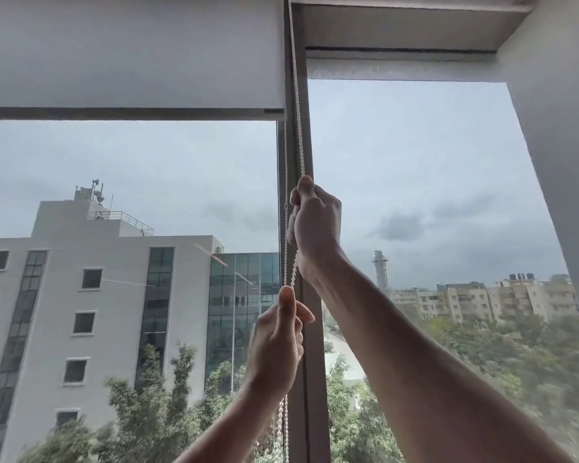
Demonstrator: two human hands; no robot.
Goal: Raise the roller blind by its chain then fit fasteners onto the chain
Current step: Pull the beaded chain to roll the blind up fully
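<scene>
A grey roller blind (131,51) covers the top of the left window pane, its bottom bar (131,113) high in the frame. A white beaded chain (298,121) hangs down along the dark window mullion (310,379). My right hand (315,225) grips the chain at mid height with curled fingers. Below it, my left hand (278,342) pinches the same chain between thumb and fingers. More chain hangs below my left hand to the bottom edge. No fasteners are in view.
A white wall (562,162) closes off the right side and a white soffit (398,28) sits above the right pane. Buildings, trees and a cloudy sky lie beyond the glass.
</scene>
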